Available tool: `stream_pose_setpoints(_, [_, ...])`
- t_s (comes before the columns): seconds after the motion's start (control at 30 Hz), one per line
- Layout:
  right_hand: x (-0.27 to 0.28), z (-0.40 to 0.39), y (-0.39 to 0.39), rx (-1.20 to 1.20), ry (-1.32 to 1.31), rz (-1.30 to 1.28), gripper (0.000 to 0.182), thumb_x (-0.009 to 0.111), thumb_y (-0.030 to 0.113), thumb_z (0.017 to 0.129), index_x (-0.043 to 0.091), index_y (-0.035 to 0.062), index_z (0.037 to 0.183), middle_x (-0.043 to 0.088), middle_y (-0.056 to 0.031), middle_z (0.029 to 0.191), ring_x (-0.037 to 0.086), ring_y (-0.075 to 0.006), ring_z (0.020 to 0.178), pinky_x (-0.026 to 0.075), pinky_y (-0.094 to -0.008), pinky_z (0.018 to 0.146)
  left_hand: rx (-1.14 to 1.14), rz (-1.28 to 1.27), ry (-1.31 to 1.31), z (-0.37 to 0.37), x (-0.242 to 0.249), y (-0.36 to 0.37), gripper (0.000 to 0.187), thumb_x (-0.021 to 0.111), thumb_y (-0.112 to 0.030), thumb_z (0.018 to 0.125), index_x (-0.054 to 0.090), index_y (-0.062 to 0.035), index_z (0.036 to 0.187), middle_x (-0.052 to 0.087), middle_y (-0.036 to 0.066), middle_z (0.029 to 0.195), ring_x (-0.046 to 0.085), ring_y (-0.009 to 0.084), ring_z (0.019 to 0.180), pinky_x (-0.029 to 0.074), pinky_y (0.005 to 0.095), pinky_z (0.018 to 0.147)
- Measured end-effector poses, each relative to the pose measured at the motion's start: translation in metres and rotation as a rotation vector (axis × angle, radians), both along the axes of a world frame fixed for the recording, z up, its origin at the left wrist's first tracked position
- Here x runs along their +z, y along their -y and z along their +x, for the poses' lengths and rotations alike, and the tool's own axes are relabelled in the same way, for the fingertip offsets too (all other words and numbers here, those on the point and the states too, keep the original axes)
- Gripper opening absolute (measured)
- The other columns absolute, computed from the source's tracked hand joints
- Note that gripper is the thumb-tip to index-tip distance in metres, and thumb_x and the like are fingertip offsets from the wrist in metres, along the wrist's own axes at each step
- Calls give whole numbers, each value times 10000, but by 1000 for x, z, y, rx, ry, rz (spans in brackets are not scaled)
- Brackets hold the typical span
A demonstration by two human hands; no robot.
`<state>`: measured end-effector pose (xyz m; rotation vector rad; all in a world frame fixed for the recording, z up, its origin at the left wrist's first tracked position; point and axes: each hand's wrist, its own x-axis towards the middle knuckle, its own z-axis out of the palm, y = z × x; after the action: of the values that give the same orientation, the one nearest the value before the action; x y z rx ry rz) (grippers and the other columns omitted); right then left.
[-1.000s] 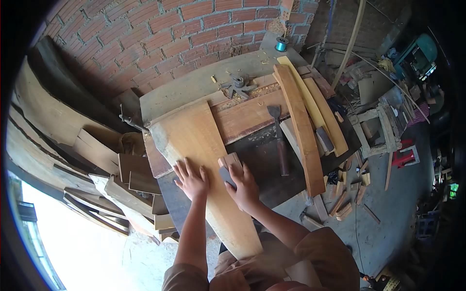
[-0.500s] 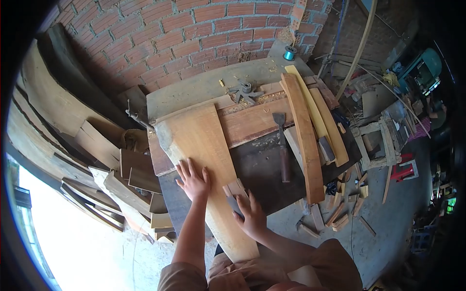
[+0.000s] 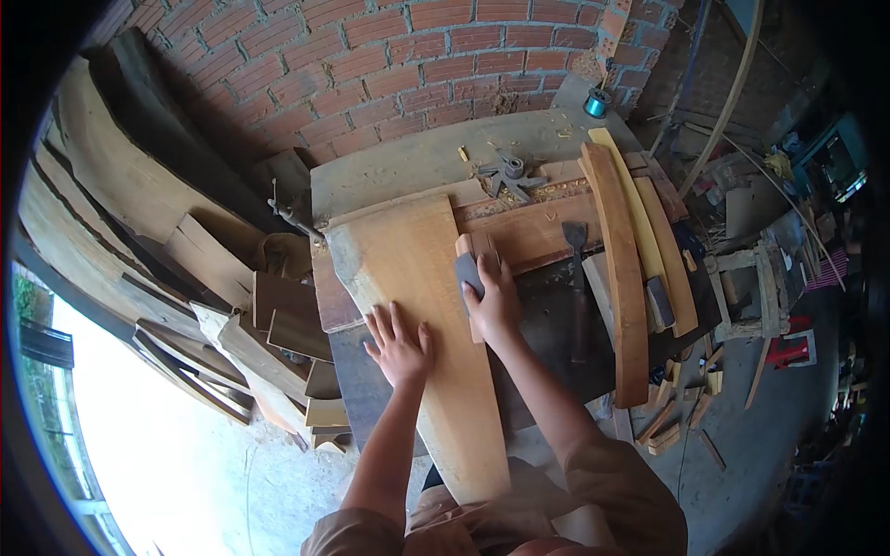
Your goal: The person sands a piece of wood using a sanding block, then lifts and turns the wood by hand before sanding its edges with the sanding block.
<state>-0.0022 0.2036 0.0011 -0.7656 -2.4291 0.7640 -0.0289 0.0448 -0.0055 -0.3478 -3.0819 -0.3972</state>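
Observation:
A long pale wooden plank (image 3: 408,269) lies across the workbench (image 3: 408,167), its near end reaching toward my body. My left hand (image 3: 399,345) rests flat on the plank's left part, fingers spread. My right hand (image 3: 494,301) grips a small wooden sanding block (image 3: 471,264) with grey abrasive paper, pressed on the plank's right edge, far up the board.
A chisel (image 3: 578,278) lies on the dark bench top to the right, beside curved wooden pieces (image 3: 623,259). A metal cutter head (image 3: 510,172) and a blue spool (image 3: 594,102) sit near the brick wall. Offcuts are stacked (image 3: 269,343) on the left; clutter fills the floor on the right.
My right hand slid the sanding block toward my body, then pushed it far up the plank's right edge. The left hand stayed flat on the plank. The camera view shifted.

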Motion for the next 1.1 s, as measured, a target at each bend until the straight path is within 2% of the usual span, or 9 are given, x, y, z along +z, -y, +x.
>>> stream_pose_setpoints(0.1, [11,-73,-36,20,55,31,534,610,267,765,452,78,1239,367,-276,1264,458,-408,1084,422,-415,874,3,-12,24,-1,3,0,639,434,-459,832,262,-163,1371,159,106,1449,98,288,1347,188,569,1012])
stream_pose_setpoints(0.23, [3,-75,-41,1,22,31,534,604,272,770,450,69,1239,383,-269,1253,458,-408,1083,412,-416,888,-12,0,15,0,2,1,642,438,-459,829,260,-166,1372,161,108,1448,99,293,1347,192,581,1003])
stream_pose_setpoints(0.3, [-8,-32,-21,41,-7,88,539,605,252,771,435,65,1247,387,-272,1245,450,-408,1091,398,-417,903,-11,10,17,-1,2,0,640,439,-459,829,263,-166,1371,162,108,1448,99,294,1346,193,584,1000])
stream_pose_setpoints(0.4, [-2,70,20,161,-68,-54,566,628,205,755,415,47,1255,367,-281,1255,429,-434,1103,384,-426,911,-11,17,14,-1,0,0,641,437,-463,827,269,-165,1369,164,110,1448,99,294,1347,194,586,998])
stream_pose_setpoints(0.5, [14,166,62,256,61,-56,585,630,188,739,405,27,1254,338,-338,1243,413,-471,1112,377,-463,913,-2,25,3,-2,1,0,640,434,-465,828,273,-160,1367,164,114,1447,100,294,1346,194,585,998])
stream_pose_setpoints(0.63, [19,190,78,239,102,-101,596,636,201,731,409,46,1260,346,-332,1240,429,-471,1094,385,-458,907,-12,38,29,0,0,2,653,432,-466,825,265,-148,1371,158,121,1448,90,296,1348,175,585,1002])
stream_pose_setpoints(0.83, [11,76,41,126,85,95,600,622,254,756,392,95,1287,356,-313,1246,430,-443,1103,417,-443,877,-14,49,29,-1,0,1,661,430,-464,821,263,-141,1373,151,123,1451,81,289,1351,161,582,1008])
stream_pose_setpoints(0.97, [20,-2,10,61,144,69,591,607,278,772,390,98,1291,336,-290,1279,431,-427,1110,427,-440,871,-11,62,39,-1,2,1,658,429,-467,820,272,-139,1369,152,121,1451,81,282,1352,153,580,1012])
stream_pose_setpoints(1.1, [8,-3,8,44,39,107,587,608,280,773,394,97,1288,314,-276,1305,425,-418,1120,432,-435,869,4,75,29,0,1,1,660,430,-471,819,273,-138,1368,154,119,1451,81,283,1352,155,582,1011])
